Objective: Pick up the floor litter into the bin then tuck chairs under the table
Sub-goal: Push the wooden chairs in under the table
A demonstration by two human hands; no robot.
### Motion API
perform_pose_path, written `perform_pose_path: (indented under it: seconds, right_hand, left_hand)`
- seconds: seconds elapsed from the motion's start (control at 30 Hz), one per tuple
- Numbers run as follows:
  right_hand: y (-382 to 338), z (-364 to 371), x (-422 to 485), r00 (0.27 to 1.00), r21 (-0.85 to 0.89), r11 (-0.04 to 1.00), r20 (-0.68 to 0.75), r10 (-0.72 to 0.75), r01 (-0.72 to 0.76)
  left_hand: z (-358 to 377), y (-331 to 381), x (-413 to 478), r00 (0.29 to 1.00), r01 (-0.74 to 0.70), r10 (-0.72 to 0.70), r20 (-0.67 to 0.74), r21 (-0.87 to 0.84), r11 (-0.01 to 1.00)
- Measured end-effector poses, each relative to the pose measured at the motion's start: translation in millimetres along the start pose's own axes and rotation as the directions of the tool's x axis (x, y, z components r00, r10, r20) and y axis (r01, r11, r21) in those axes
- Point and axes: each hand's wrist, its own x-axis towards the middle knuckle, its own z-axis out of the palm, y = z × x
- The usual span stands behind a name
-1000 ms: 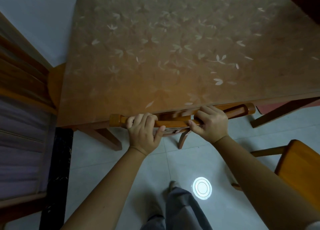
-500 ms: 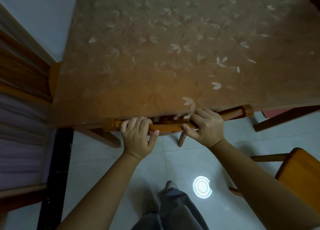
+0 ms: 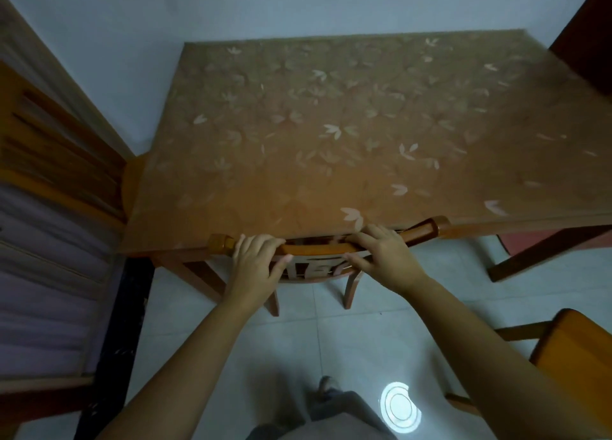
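One glossy orange-brown wooden chair

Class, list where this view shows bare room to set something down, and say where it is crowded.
The tabletop is bare from the wall to its near edge. Floor tiles lie open between the tucked chair's legs, the person's feet and the second chair at right. Crowded: the near edge, where the left hand and right hand grip the chair rail.

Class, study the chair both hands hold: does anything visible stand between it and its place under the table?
Nothing visible does: left hand and right hand grip the chair, its top rail at the table edge; beneath the table is hidden.
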Motion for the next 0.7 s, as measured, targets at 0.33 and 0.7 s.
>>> perform_pose_path:
  seconds: [0.33, 0.7]
  right_hand:
    - [-17, 1, -12, 0.986, 0.02, 0.998, -0.154, 0.067, -0.065]
    - [-69, -2, -97, 0.932, 0.015, 0.97, -0.274, 0.237, -0.242]
  left_hand:
    - [-7, 12, -12, 0.996, 0.064, -0.063, 0.058, -0.017, 0.998]
    - [-21, 51, -76, 0.994, -0.102, 0.103, -0.029, 0.04, 0.994]
